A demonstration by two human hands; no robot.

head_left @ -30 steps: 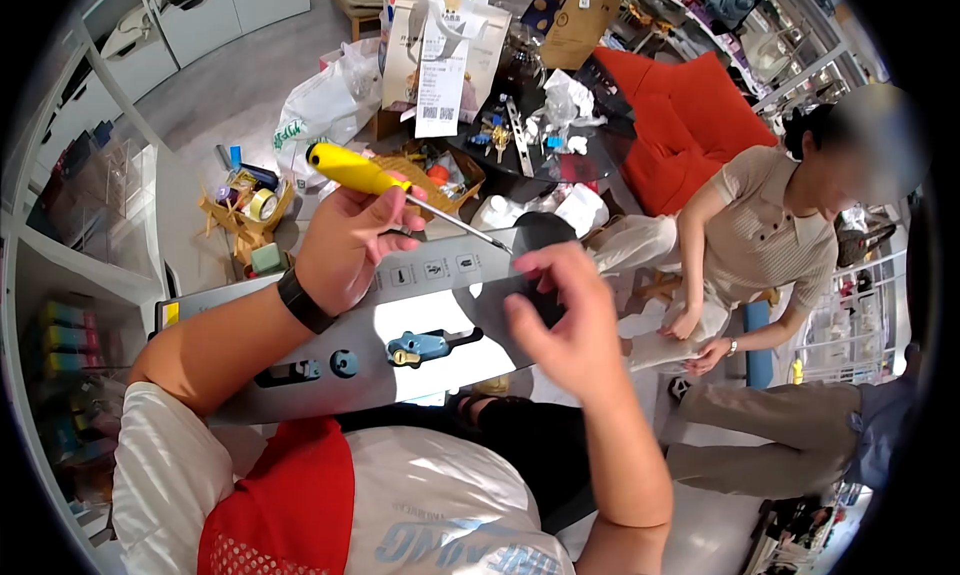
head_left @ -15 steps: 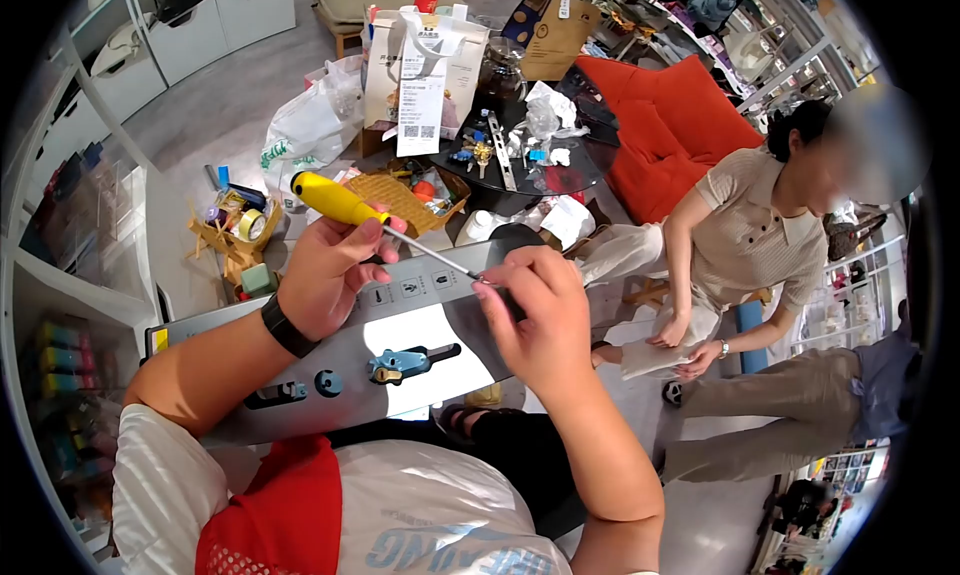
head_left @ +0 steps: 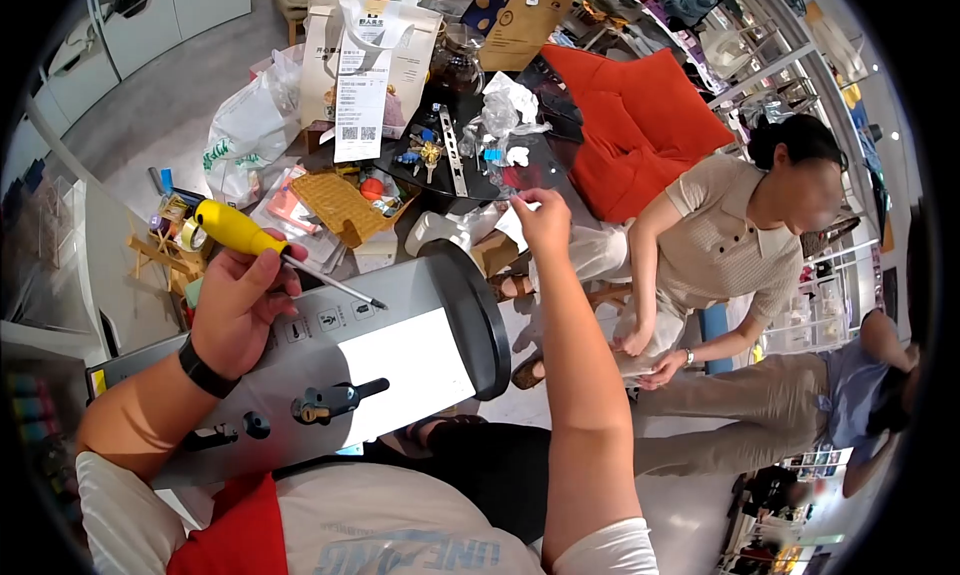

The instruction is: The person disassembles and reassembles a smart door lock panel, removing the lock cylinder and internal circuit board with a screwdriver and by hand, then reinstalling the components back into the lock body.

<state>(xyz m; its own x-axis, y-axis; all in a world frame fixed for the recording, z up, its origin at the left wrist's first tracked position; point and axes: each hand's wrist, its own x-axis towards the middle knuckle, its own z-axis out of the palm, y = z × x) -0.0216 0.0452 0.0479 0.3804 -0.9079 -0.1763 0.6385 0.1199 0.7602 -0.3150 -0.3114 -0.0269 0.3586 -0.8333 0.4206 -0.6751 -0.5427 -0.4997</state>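
Observation:
My left hand [head_left: 238,310] grips a screwdriver [head_left: 238,227] with a yellow handle; its thin metal shaft points right and slightly down, the tip just above the grey box. My right hand [head_left: 545,223] is stretched forward, away from the screwdriver, beside the black table; its thumb and fingertips are pinched together, and anything between them is too small to make out. Across my lap lies the long grey box [head_left: 285,350] with a black rounded end, printed icons and a bright white patch. A dark lock-like fitting [head_left: 338,400] sits on its face.
The round black table [head_left: 415,175] carries keys, a metal strip [head_left: 452,153], crumpled plastic and paper. Behind stand a paper bag [head_left: 410,60] and a red cushioned seat [head_left: 635,125]. An open cardboard box [head_left: 345,205] lies left. A seated person [head_left: 735,225] is at right, another standing beyond.
My right hand has left the screwdriver's tip and reached forward toward the black table. My left hand still holds the screwdriver. The view has shifted right, and more of the grey box's end shows.

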